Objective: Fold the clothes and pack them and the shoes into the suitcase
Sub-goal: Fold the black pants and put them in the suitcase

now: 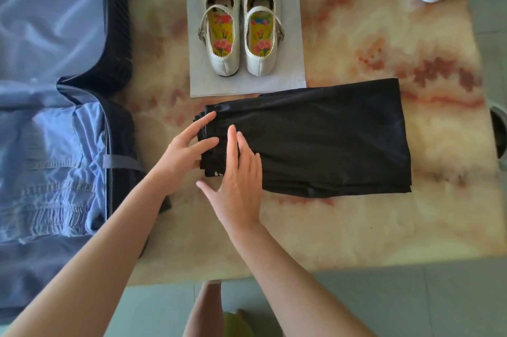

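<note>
A black garment [315,139] of smooth, faintly shiny cloth lies folded into a long flat rectangle on the tabletop [356,227], stretching away to the right of both grips. Its layered left end sits under the fingers of the left grip [189,150], and the right grip [238,172] rests flat on it just beside. Beyond the grips, past the garment's far edge, a pair of cream strap shoes [241,26] stands side by side, toes pointing away, with bright flowered insoles showing. Left of the left grip the dark suitcase [115,43] lies open, lined in blue-grey. A light blue garment [55,177] with gathered stitching lies in its near half.
</note>
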